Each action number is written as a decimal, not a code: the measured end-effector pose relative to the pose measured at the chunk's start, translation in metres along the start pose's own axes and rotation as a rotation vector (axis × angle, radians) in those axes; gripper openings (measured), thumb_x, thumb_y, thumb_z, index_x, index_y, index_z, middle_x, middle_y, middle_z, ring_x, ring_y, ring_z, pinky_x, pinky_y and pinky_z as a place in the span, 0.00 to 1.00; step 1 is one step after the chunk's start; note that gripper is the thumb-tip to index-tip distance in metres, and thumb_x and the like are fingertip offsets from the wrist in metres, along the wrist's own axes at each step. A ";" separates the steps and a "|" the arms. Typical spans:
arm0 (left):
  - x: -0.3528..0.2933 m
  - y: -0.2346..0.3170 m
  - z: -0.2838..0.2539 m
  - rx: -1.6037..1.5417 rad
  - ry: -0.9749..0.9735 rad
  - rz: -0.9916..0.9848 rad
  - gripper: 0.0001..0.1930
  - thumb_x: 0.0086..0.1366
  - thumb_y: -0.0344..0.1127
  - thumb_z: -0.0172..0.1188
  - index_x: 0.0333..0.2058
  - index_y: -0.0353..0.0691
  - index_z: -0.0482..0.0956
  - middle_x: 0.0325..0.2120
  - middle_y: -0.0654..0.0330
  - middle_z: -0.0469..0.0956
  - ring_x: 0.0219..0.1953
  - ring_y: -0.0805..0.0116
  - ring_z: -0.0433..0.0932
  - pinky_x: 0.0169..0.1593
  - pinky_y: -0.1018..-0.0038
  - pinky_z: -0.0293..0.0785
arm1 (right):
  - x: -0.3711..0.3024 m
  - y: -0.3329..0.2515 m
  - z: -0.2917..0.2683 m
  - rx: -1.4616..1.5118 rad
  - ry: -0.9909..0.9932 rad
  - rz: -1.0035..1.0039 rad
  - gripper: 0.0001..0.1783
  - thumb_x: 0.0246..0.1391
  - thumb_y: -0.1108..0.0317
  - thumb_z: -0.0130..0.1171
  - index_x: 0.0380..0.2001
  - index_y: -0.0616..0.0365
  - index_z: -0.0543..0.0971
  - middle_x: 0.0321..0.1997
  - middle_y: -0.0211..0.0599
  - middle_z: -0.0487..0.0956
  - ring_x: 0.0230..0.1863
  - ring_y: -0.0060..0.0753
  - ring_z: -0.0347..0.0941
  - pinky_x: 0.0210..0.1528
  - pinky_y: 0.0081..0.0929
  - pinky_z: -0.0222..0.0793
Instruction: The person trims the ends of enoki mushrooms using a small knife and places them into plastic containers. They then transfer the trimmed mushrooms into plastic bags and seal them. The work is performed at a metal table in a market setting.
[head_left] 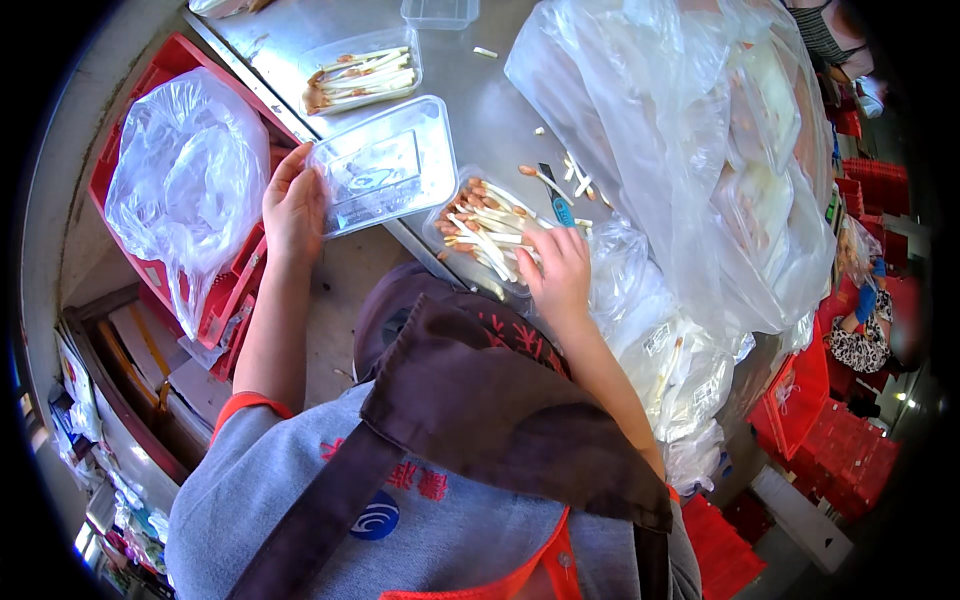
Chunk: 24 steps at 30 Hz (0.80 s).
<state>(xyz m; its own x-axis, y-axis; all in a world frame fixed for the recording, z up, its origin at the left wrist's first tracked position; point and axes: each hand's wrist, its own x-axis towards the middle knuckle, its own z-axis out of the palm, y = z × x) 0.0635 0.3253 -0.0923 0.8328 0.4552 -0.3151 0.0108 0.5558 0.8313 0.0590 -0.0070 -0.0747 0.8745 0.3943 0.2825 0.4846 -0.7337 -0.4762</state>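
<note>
My left hand (294,207) grips a clear rectangular plastic box (385,168) by its left edge, tilted over the table's front edge; no mushrooms lie in it. My right hand (556,276) is at a second clear box, closed around stems of slender mushrooms (487,222) with long white stalks and brown caps; the fingertips are partly hidden among them. Just beyond that hand lies a cutter with a teal handle (562,209), beside a few loose mushrooms (577,175). Farther back, another clear box (415,70) holds mushrooms laid side by side.
Large clear plastic bags (640,130) cover the right of the metal table (270,45). At left, a red crate (172,72) holds a crumpled clear bag (185,150). Red crates (840,455) stand at far right, where another person (862,335) with a blue glove is.
</note>
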 end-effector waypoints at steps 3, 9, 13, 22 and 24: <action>0.002 -0.002 -0.005 -0.016 -0.066 -0.007 0.18 0.64 0.21 0.49 0.52 0.30 0.68 0.39 0.61 0.74 0.36 0.80 0.72 0.42 0.86 0.71 | 0.013 -0.003 0.001 -0.056 -0.049 -0.040 0.10 0.39 0.70 0.64 0.29 0.53 0.75 0.31 0.32 0.72 0.37 0.38 0.68 0.38 0.35 0.60; 0.001 0.004 0.003 0.007 0.031 0.005 0.16 0.63 0.23 0.49 0.51 0.32 0.69 0.38 0.60 0.73 0.34 0.77 0.72 0.39 0.83 0.70 | 0.007 0.008 -0.007 -0.111 -0.053 0.030 0.11 0.39 0.71 0.62 0.28 0.54 0.73 0.31 0.34 0.71 0.38 0.40 0.68 0.38 0.36 0.61; -0.001 0.006 0.011 -0.004 0.070 -0.006 0.16 0.63 0.22 0.49 0.51 0.32 0.69 0.36 0.62 0.73 0.32 0.78 0.71 0.37 0.83 0.69 | -0.003 0.003 -0.014 -0.032 0.001 0.081 0.12 0.37 0.76 0.62 0.28 0.56 0.71 0.30 0.37 0.71 0.36 0.43 0.67 0.38 0.37 0.62; 0.004 0.000 0.009 -0.024 0.001 -0.040 0.17 0.63 0.22 0.49 0.51 0.34 0.70 0.32 0.65 0.71 0.31 0.80 0.70 0.36 0.84 0.68 | -0.012 0.009 0.000 0.044 -0.010 0.076 0.13 0.37 0.77 0.62 0.29 0.58 0.71 0.31 0.40 0.72 0.37 0.46 0.68 0.39 0.37 0.66; 0.004 -0.002 0.008 -0.022 -0.004 -0.048 0.17 0.63 0.22 0.50 0.51 0.34 0.70 0.31 0.65 0.71 0.31 0.80 0.70 0.36 0.84 0.68 | -0.013 0.011 -0.001 0.049 -0.035 0.079 0.13 0.38 0.76 0.62 0.31 0.58 0.72 0.32 0.40 0.72 0.37 0.46 0.68 0.40 0.37 0.65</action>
<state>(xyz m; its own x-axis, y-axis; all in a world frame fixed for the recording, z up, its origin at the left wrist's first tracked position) 0.0707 0.3206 -0.0913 0.8341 0.4248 -0.3520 0.0382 0.5920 0.8051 0.0529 -0.0206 -0.0825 0.9099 0.3556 0.2138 0.4135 -0.7355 -0.5367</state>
